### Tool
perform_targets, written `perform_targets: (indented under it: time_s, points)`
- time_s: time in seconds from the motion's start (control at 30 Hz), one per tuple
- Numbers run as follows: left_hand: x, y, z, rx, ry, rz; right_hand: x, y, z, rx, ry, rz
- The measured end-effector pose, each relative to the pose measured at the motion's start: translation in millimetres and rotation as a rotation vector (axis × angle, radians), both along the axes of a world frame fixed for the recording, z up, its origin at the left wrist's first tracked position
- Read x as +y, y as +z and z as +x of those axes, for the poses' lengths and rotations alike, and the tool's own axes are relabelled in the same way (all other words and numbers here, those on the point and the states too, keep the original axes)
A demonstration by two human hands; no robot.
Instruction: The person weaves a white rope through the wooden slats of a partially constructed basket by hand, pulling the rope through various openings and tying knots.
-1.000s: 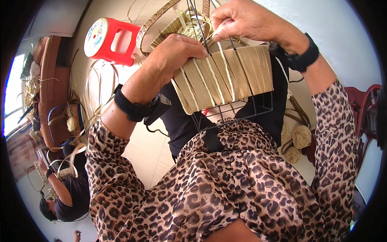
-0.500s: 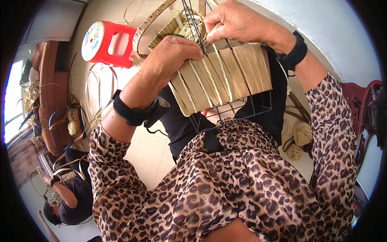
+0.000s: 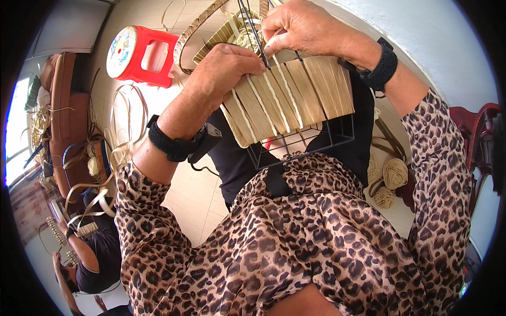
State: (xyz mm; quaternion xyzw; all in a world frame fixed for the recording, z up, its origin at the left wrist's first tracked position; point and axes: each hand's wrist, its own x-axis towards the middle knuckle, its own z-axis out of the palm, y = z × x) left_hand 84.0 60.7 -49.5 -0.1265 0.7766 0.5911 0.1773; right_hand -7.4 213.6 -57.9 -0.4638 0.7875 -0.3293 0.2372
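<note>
A basket [image 3: 329,89] stands tilted across my lap, its side covered in tan flat strips over a black wire frame [image 3: 345,136]. White cords [image 3: 287,87] run over the strips from top to bottom. My left hand [image 3: 224,68] is closed on the basket's top edge, thumb and fingertips at a wire upright; whether it also grips a cord is hidden. Just right of it, my right hand [image 3: 303,29] pinches the upper end of a white cord, pulled up over the edge.
A red stool [image 3: 158,58] stands far left, beside a handled woven basket [image 3: 205,50] holding pale strips. Balls of cream cord [image 3: 395,174] lie at right before a dark red chair [image 3: 479,131]. Loose strips [image 3: 129,105] curl on the floor. Another person [image 3: 97,263] works at lower left.
My right hand has shifted slightly left with the cord, closer to my left hand. The other person's arms have moved, and pale strips near them have swung.
</note>
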Motion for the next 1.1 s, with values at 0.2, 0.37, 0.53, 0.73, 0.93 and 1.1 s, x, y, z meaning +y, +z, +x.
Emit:
perform_targets:
  time_s: [0.2,0.37,0.53,0.73,0.93,1.1]
  points:
    - [8,6,-6,-0.111,-0.005,-0.189,2,-9,0,0.059,0.016,-0.018]
    - [12,1,-10,0.190,-0.145,-0.346,-2,-13,-1,0.106,0.021,0.046]
    - [22,-5,-12,0.363,-0.134,-0.513,-2,-7,1,0.170,0.035,0.056]
    - [22,5,-17,0.065,-0.092,-0.300,-2,-15,-6,0.098,0.098,0.037]
    - [15,-9,-17,-0.039,-0.008,-0.122,15,-2,-3,-0.081,0.057,-0.139]
    - [12,4,-7,-0.004,-0.002,-0.077,42,21,6,-0.079,-0.146,-0.195]
